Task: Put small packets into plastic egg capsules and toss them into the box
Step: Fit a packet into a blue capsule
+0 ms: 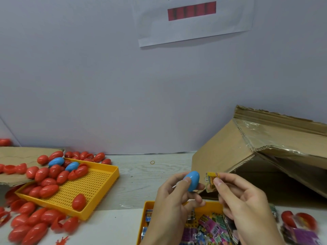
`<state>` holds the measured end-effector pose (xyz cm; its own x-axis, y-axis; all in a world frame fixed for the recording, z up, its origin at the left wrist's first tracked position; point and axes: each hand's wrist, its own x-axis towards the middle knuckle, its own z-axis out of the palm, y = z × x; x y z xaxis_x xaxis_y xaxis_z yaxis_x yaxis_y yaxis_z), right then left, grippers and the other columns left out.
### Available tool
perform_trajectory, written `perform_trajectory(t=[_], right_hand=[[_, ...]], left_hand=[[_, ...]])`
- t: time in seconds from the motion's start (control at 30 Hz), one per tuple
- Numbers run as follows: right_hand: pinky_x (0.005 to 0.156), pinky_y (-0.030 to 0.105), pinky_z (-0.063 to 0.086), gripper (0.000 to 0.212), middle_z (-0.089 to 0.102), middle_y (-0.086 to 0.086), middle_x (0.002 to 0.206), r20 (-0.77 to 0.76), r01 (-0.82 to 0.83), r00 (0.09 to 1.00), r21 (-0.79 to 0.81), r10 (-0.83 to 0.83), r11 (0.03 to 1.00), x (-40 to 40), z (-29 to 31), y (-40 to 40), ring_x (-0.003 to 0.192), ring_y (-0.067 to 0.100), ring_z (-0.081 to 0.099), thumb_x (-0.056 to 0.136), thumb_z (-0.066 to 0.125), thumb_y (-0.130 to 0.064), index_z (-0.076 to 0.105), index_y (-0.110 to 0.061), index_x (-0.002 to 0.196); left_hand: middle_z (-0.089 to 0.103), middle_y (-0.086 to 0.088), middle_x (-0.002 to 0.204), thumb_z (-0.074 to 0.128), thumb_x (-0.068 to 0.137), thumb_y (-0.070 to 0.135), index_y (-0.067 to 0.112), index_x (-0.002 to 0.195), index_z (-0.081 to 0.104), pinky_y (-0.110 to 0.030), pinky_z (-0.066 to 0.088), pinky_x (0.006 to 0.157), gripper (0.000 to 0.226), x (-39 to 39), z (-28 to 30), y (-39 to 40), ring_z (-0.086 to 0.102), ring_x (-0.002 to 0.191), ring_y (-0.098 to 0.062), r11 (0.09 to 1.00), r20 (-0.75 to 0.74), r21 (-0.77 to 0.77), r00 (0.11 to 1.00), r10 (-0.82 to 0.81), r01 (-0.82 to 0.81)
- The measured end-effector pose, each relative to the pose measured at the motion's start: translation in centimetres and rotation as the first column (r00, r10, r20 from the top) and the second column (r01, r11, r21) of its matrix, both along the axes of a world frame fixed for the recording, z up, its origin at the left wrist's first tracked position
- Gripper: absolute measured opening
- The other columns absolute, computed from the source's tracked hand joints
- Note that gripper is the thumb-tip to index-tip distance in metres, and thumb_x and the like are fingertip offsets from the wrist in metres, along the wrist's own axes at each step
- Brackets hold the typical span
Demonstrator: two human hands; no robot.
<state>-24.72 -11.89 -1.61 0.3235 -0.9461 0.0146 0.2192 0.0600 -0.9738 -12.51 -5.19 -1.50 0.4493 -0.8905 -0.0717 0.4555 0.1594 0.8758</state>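
The left hand (pixel 174 197) grips a blue egg capsule (pixel 192 180); the right hand (pixel 242 198) pinches a small yellow packet (pixel 211 181) just beside it; a crumpled packet may jam the capsule; the near yellow tray (pixel 147 206) holds packets; the far tray (pixel 99 190) holds red capsules; the cardboard box (pixel 230 152) gapes behind

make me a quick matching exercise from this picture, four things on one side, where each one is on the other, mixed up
Things:
1. blue plastic egg capsule
2. small yellow packet
3. yellow perforated plastic tray
4. brown cardboard box

Places:
A. on the table at the right, lying on its side, opening facing the person
B. pinched in the right hand
C. held in the left hand
D. on the table at the left, with red egg capsules in it

Pairs: 1-C, 2-B, 3-D, 4-A
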Motion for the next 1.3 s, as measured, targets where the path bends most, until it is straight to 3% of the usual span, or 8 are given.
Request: perform_trajectory(t=[0.17,0.5,0.67,0.8,0.87,0.97,1.1,1.3], right_hand=[[0.036,0.013,0.037,0.009,0.066,0.004,0.055,-0.010,0.066,0.998,0.032,-0.065,0.997,0.0,-0.3,-0.2,0.045,0.005,0.051,0.081,0.071,-0.007,0.074,-0.015,0.083],[0.045,0.014,0.042,0.011,0.071,-0.004,0.062,-0.022,0.109,0.994,-0.020,-0.110,0.994,-0.1,-0.3,-0.1,0.041,0.000,0.055,0.081,0.070,-0.009,0.071,-0.020,0.081],[0.055,0.024,0.043,0.019,0.068,0.002,0.061,-0.061,0.021,0.998,-0.110,-0.027,0.994,0.0,-0.4,0.1,0.048,0.001,0.056,0.080,0.071,-0.007,0.076,-0.022,0.071],[0.048,0.024,0.046,0.018,0.069,0.005,0.065,-0.096,0.016,0.995,-0.141,-0.029,0.990,-0.2,-0.8,-0.1,0.048,0.006,0.055,0.081,0.071,-0.007,0.075,-0.022,0.072],[0.053,0.023,0.048,0.019,0.073,0.000,0.075,-0.108,-0.006,0.994,-0.166,-0.013,0.986,-0.2,-0.8,-0.1,0.057,0.007,0.062,0.080,0.071,-0.003,0.075,-0.019,0.072],[0.070,0.027,0.050,0.023,0.073,-0.013,0.091,-0.128,-0.047,0.992,-0.213,0.020,0.976,-0.2,-0.7,-0.1,0.085,-0.001,0.066,0.078,0.070,0.003,0.075,-0.018,0.071],[0.071,0.029,0.056,0.026,0.073,-0.010,0.094,-0.161,-0.094,0.986,-0.280,0.050,0.955,-0.3,-0.7,0.2,0.088,0.009,0.069,0.077,0.071,0.007,0.078,-0.017,0.071],[0.072,0.027,0.059,0.033,0.074,-0.013,0.095,-0.161,-0.100,0.986,-0.347,0.046,0.932,-0.2,-0.8,0.4,0.090,0.010,0.071,0.074,0.074,0.004,0.079,-0.029,0.073]], left_hand=[[0.068,-0.025,0.077,0.064,0.072,0.025,-0.004,0.108,0.063,-0.031,0.052,0.051,0.046,0.0,0.0,0.0,0.054,0.050,-0.022,1.000,0.013,0.024,1.000,-0.004,0.004],[0.067,-0.022,0.069,0.065,0.073,0.032,0.002,0.103,0.061,-0.030,0.050,0.049,0.043,0.0,-0.6,-0.2,0.051,0.047,-0.019,0.997,0.091,0.073,0.996,-0.016,0.009],[0.069,-0.019,0.072,0.066,0.075,0.036,0.009,0.096,0.064,-0.029,0.051,0.052,0.034,0.1,-0.7,-0.3,0.053,0.050,-0.018,0.996,0.195,0.088,0.980,-0.037,0.020],[0.070,-0.017,0.078,0.067,0.083,0.028,0.019,0.090,0.070,-0.032,0.053,0.058,0.012,0.1,-0.8,-0.2,0.056,0.055,-0.018,0.997,0.218,0.063,0.975,-0.045,0.032],[0.070,-0.012,0.080,0.064,0.091,0.017,0.020,0.090,0.072,-0.034,0.055,0.062,0.009,0.1,-1.0,-0.2,0.058,0.058,-0.019,0.999,0.204,0.049,0.979,-0.025,0.015],[0.072,-0.007,0.079,0.070,0.085,0.016,0.018,0.089,0.073,-0.034,0.056,0.064,0.005,0.1,-0.9,-0.2,0.061,0.061,-0.021,1.000,0.163,0.028,0.987,-0.008,0.003],[0.073,-0.012,0.086,0.083,0.064,0.030,0.017,0.094,0.071,-0.035,0.058,0.068,0.035,0.1,-0.8,-0.1,0.065,0.065,-0.022,0.999,0.194,0.012,0.980,-0.033,0.031],[0.073,-0.022,0.095,0.084,0.060,0.026,0.007,0.105,0.064,-0.036,0.060,0.072,0.053,0.4,-1.0,-0.2,0.072,0.077,-0.030,1.000,0.176,0.004,0.984,0.000,-0.001]])
